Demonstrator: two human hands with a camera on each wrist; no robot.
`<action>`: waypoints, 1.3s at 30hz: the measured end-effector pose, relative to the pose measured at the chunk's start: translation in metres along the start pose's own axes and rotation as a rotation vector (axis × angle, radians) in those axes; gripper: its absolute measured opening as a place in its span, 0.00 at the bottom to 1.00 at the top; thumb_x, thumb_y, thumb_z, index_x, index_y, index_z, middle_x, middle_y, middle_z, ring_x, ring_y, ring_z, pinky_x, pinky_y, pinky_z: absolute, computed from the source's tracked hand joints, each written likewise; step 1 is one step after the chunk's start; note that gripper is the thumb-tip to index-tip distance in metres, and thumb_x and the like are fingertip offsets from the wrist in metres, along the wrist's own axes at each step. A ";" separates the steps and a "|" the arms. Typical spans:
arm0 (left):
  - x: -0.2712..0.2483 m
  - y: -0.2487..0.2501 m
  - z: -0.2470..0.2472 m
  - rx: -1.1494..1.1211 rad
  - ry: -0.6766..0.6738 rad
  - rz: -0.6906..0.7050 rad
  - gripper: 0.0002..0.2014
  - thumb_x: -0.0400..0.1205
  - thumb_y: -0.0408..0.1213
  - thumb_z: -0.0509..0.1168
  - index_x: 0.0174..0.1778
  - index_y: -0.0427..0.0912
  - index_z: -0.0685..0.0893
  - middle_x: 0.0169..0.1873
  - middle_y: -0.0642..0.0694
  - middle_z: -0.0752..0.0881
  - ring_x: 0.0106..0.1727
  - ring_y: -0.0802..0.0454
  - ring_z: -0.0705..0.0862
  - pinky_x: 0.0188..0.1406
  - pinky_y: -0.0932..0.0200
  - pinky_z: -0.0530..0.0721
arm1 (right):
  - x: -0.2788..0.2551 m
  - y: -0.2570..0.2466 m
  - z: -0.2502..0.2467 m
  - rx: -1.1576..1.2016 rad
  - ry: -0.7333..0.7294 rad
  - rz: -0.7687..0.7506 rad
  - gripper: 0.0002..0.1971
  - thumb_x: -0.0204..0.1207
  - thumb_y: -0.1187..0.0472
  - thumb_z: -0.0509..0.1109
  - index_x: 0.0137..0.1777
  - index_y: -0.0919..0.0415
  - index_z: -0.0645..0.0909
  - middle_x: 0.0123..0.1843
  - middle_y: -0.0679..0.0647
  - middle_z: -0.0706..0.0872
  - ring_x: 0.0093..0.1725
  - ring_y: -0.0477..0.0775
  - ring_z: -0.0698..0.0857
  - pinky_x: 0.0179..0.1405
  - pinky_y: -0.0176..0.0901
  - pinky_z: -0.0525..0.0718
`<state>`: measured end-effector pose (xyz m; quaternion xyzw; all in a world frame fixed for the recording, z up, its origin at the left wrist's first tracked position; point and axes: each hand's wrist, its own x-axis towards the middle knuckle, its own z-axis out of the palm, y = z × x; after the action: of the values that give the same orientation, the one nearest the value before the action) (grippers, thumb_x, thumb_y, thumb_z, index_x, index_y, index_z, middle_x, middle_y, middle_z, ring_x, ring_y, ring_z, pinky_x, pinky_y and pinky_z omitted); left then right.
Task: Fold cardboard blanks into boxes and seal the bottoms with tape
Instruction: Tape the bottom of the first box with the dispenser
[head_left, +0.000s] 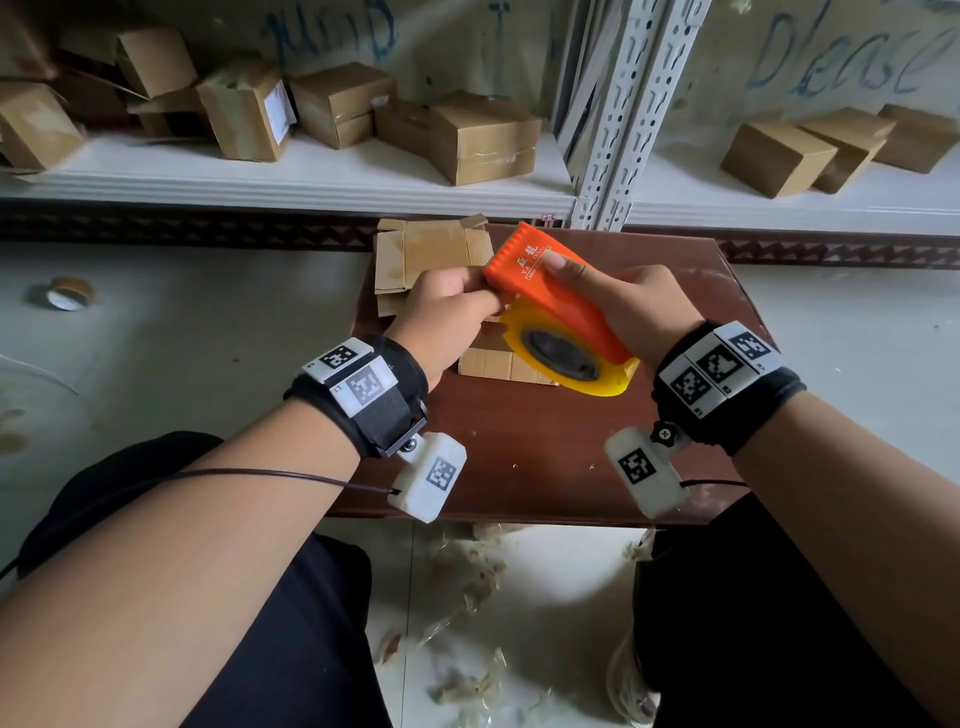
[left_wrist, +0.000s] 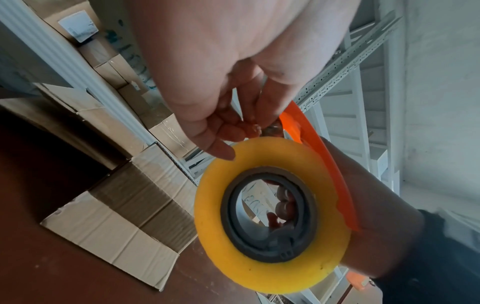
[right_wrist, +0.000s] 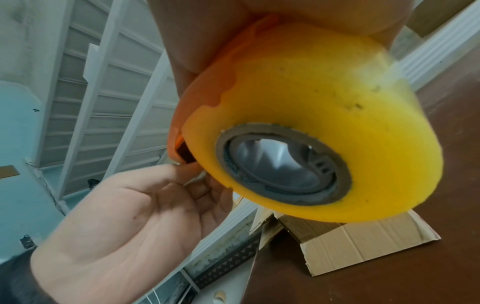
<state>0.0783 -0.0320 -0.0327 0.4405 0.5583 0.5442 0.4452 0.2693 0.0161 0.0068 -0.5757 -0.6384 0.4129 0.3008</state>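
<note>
Above the brown table (head_left: 545, 457) my right hand (head_left: 623, 306) grips an orange tape dispenser (head_left: 545, 280) loaded with a yellow tape roll (head_left: 566, 358). My left hand (head_left: 447, 306) has its fingertips (left_wrist: 249, 127) curled in, pinching the tape end at the dispenser's mouth beside the roll (left_wrist: 213, 205). Under both hands stands a cardboard box (head_left: 498, 361) with flaps spread out (right_wrist: 363, 242); the hands hide most of it in the head view. A stack of flat cardboard blanks (head_left: 426, 254) lies at the table's far edge.
A white shelf (head_left: 311, 176) behind the table carries several taped boxes (head_left: 483, 137), with more at the right (head_left: 779, 156). A perforated metal upright (head_left: 623, 130) stands behind the table. A spare tape roll (head_left: 67, 293) lies on the floor left. Tape scraps (head_left: 467, 571) litter the floor by my legs.
</note>
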 end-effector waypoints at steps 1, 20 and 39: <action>-0.001 0.001 0.001 0.012 -0.008 0.012 0.07 0.74 0.37 0.75 0.45 0.46 0.96 0.47 0.40 0.94 0.57 0.36 0.92 0.61 0.32 0.90 | 0.000 0.000 0.000 0.007 0.008 0.003 0.44 0.60 0.22 0.79 0.47 0.70 0.91 0.40 0.61 0.94 0.33 0.52 0.88 0.40 0.46 0.84; 0.005 0.001 0.005 -0.262 0.118 -0.182 0.08 0.86 0.20 0.65 0.47 0.36 0.86 0.31 0.45 0.91 0.33 0.48 0.88 0.38 0.53 0.92 | -0.007 -0.011 0.000 0.049 0.058 0.027 0.31 0.62 0.26 0.81 0.34 0.57 0.85 0.25 0.48 0.87 0.22 0.45 0.83 0.27 0.36 0.79; -0.004 0.002 0.003 0.158 0.177 0.085 0.06 0.73 0.46 0.77 0.43 0.50 0.94 0.41 0.48 0.95 0.52 0.40 0.93 0.59 0.35 0.91 | -0.008 -0.009 0.002 0.119 0.033 0.049 0.33 0.61 0.26 0.82 0.41 0.59 0.91 0.33 0.54 0.92 0.30 0.50 0.87 0.38 0.44 0.85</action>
<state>0.0820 -0.0349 -0.0304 0.4479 0.6172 0.5536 0.3345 0.2647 0.0080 0.0149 -0.5789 -0.5933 0.4480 0.3349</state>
